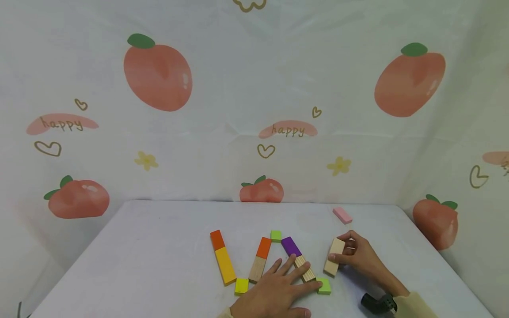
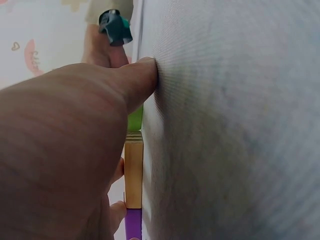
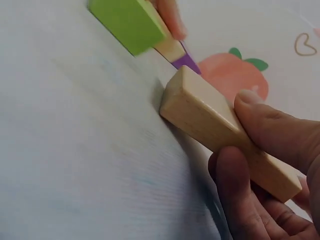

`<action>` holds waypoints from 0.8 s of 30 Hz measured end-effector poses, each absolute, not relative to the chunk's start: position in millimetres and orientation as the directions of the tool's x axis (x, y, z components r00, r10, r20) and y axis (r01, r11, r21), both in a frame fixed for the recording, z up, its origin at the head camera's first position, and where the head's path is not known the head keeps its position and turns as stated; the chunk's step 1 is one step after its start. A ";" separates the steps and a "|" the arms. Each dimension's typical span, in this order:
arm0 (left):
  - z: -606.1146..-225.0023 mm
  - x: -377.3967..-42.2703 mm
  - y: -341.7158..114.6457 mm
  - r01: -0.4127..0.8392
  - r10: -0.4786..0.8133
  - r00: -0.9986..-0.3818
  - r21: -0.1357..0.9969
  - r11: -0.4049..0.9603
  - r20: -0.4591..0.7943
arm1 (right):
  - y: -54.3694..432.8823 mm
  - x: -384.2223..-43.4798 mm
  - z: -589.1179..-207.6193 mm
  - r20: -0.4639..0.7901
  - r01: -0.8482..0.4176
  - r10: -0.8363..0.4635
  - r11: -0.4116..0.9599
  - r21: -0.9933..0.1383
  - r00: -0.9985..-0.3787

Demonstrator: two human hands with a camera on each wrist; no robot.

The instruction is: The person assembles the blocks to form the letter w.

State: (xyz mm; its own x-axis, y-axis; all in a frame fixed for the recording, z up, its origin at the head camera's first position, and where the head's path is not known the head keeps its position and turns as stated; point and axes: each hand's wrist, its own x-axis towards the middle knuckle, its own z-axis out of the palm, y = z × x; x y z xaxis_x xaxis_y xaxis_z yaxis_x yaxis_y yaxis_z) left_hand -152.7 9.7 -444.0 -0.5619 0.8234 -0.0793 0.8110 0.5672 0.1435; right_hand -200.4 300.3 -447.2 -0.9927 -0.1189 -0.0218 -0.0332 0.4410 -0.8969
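Between thumb and fingers my right hand (image 1: 358, 256) pinches a plain wooden block (image 3: 215, 120), tilted close to the table. My left hand (image 1: 278, 287) lies spread, its fingertips over a striped wooden block (image 1: 305, 268) and at a green cube (image 1: 324, 286). A purple block (image 1: 291, 246) continues that slanted line upward. To its left come another green cube (image 1: 276, 236), an orange block (image 1: 263, 247) and a plain wood block (image 1: 257, 268). Further left are a yellow cube (image 1: 241, 286), a long yellow block (image 1: 225, 266) and an orange-red block (image 1: 217, 240). Together they form a zigzag.
A pink block (image 1: 342, 215) lies alone toward the back right of the white table (image 1: 159, 247). Behind the table hangs a white cloth (image 1: 222, 88) printed with fruit. A dark device (image 1: 378, 304) is strapped at the right wrist.
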 end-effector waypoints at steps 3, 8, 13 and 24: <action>-444.5 -153.2 10.2 0.808 0.823 -0.562 0.152 0.568 -0.084 | 298.6 -195.0 -448.2 -0.029 -0.027 -0.119 0.447 -0.894 -0.993; -444.2 -153.6 10.5 0.802 0.820 -0.565 0.173 0.572 -0.095 | 297.3 -190.6 -448.9 -0.056 0.009 -0.086 0.466 -0.885 -0.995; -443.3 -153.6 9.8 0.801 0.820 -0.565 0.176 0.572 -0.091 | 298.5 -188.4 -448.5 -0.029 -0.013 -0.073 0.522 -0.853 -0.997; -443.9 -151.6 8.0 0.810 0.825 -0.562 0.159 0.565 -0.064 | 299.8 -185.7 -444.7 0.028 -0.091 -0.103 0.674 -0.733 -0.994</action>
State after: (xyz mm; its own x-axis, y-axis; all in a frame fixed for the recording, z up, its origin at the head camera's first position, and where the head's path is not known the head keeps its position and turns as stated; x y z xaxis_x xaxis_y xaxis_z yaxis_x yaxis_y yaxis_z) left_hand -151.6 8.0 -443.9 -0.5622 0.8245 -0.0639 0.8100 0.5646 0.1586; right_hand -185.7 299.8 -444.7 -0.9943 -0.1026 0.0284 -0.0905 0.6740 -0.7332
